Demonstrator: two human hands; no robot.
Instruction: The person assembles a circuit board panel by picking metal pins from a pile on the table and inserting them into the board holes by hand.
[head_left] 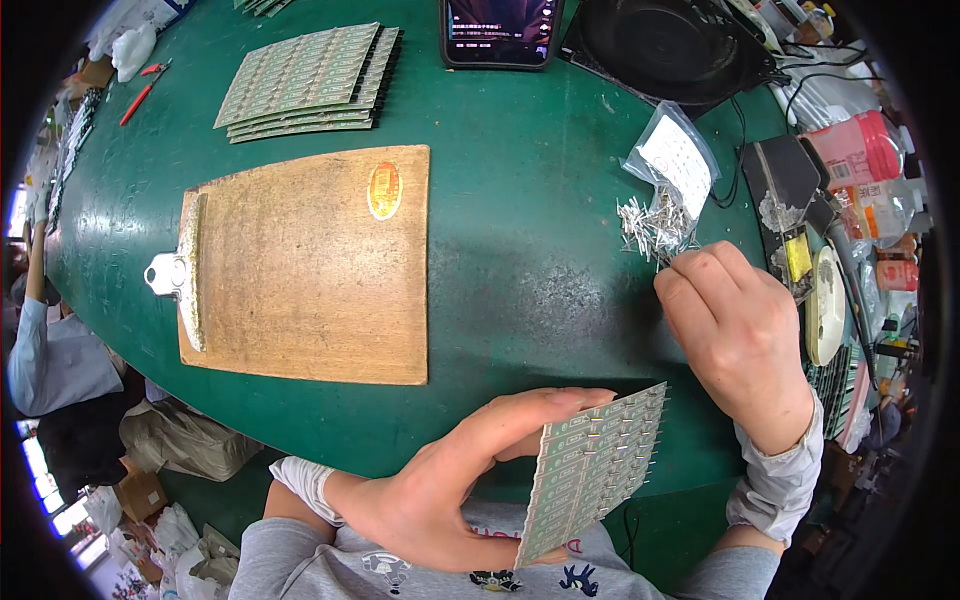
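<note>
A green circuit board panel (590, 470) stands tilted near the front edge of the table, with rows of small metal pins sticking out of it. My left hand (440, 490) grips it by its edges, thumb on the upper edge and fingers at the lower one. To the right lies a loose pile of thin metal pins (645, 225), spilling from the mouth of a clear plastic bag (675, 150) with a white label. My right hand (735, 330) is closed in a pinch at the near side of this pile. Its fingertips are partly hidden, so what they hold does not show.
A wooden clipboard (310, 270) lies left of centre, with stacked circuit board panels (300, 80) behind it. Red-handled pliers (145, 95), a phone (498, 35) and a round black device (655, 45) are farther back. Bottles (870, 145) and cables crowd the right edge. Another person's arm (35, 310) shows far left.
</note>
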